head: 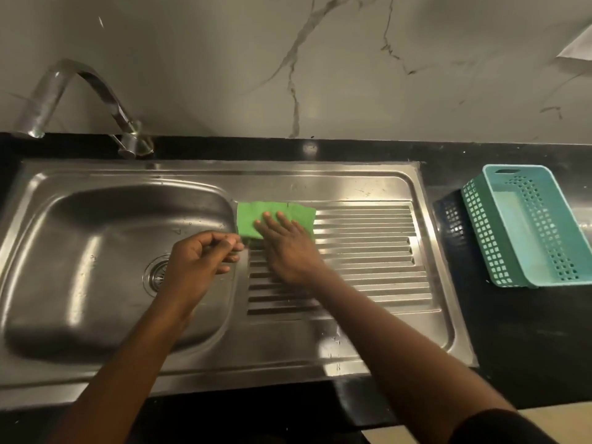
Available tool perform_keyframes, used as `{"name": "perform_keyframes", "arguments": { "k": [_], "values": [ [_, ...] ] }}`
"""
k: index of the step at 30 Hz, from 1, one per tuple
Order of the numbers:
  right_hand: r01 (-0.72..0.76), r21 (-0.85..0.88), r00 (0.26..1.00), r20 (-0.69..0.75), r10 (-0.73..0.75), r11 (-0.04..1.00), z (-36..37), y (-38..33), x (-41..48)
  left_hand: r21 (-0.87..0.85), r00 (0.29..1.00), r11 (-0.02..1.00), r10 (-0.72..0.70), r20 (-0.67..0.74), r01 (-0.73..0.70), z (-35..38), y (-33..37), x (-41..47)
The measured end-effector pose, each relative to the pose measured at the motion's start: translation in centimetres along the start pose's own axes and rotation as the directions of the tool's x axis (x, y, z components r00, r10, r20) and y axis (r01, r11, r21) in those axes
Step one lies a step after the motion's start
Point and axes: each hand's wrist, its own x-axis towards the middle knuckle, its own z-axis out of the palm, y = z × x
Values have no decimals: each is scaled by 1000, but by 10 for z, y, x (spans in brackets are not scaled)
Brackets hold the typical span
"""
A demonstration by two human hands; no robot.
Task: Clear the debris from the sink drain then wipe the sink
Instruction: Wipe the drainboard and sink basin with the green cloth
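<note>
Closest to me on the feed, two bare forearms come in from about 6 o'clock, the right one ending in a dark sleeve (499, 427) at 5 o'clock. The left hand (205, 254) hangs over the right edge of the basin (80, 251), fingers curled in and thumb against the fingertips. They end right at the lower left corner of the green cloth (278, 217), and I cannot tell whether they pinch that corner, something small, or nothing. Just beside it, towards 3 o'clock, the right hand (288, 248) lies flat with straight fingers pressing on the cloth, curled round nothing.

The cloth is spread on the upper left corner of the ribbed drainboard (368, 251), its left edge at the basin's rim, near the middle of my view. The drain (153, 274) sits in the basin floor at about 9 o'clock, partly hidden by the left wrist; I cannot make out what lies in it. The steel sink (256, 357) is set into a black countertop (528, 331).

Out at 3 o'clock, a teal basket (528, 225) stands on the counter with a dark basket (451, 219) against its left side. Further back, at 10 o'clock, the curved tap (96, 88) arches over the rim. Behind everything runs a veined marble wall (224, 59).
</note>
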Motion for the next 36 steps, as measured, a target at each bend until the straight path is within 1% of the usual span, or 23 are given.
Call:
{"name": "perform_keyframes", "arguments": {
  "k": [1,2,3,5,7,9,10,13,14,15,18,21,23,26,28,29,30,31,33,36],
  "values": [
    [53,-47,998,24,-52,997,-6,22,-9,-9,1000,1000,-8,7,9,0,-1,1],
    [56,-70,998,30,-54,996,-12,44,-19,-14,1000,1000,-18,16,18,1,-2,2],
    [11,-72,1000,12,-10,997,-18,68,-28,-11,999,1000,-28,28,28,2,-4,2],
    [-178,-28,982,-71,175,984,-35,117,-48,-13,998,999,-35,50,35,5,-6,3],
    [-382,32,915,-131,382,924,-54,161,-65,-22,997,999,-43,71,45,8,-8,3],
    [-501,79,851,-135,507,862,-64,183,-64,-18,995,999,-49,82,51,9,-11,4],
    [-543,102,821,-143,553,833,-63,182,-57,-12,995,999,-49,87,51,9,-12,5],
    [-668,201,686,-206,698,717,-48,154,-24,-11,994,999,-52,98,53,5,-15,9],
    [-675,215,670,-221,708,706,-43,140,-12,-8,994,999,-53,98,54,3,-15,10],
    [-664,210,681,-224,697,717,-39,125,-1,-4,994,999,-54,96,55,1,-15,11],
    [-565,144,785,-209,583,813,-28,75,32,3,994,998,-58,88,58,-3,-14,15],
    [-399,106,899,-150,411,911,-15,16,69,4,996,998,-68,62,68,-5,-13,18],
    [-283,74,952,-101,290,956,-7,-17,87,0,997,998,-64,40,64,-6,-11,20],
    [-180,52,982,-46,183,982,-6,-28,92,-8,998,998,-55,9,55,-9,-9,21],
    [-14,-19,1000,-13,14,1000,-11,-11,80,-7,999,999,-48,3,48,-11,-10,23],
    [81,-55,997,16,-80,995,-16,4,72,-3,999,999,-47,6,47,-10,-10,24],
    [147,-77,989,46,-143,986,-22,22,65,2,999,999,-47,12,47,-8,-10,25],
    [173,-92,984,65,-167,981,-28,40,58,0,999,999,-51,18,51,-5,-11,26],
    [137,-103,990,56,-132,985,-37,75,43,-13,998,998,-60,25,60,0,-12,27],
    [-33,-59,999,-21,32,998,-48,129,13,-15,997,998,-67,38,67,7,-14,28]
  ]
}}
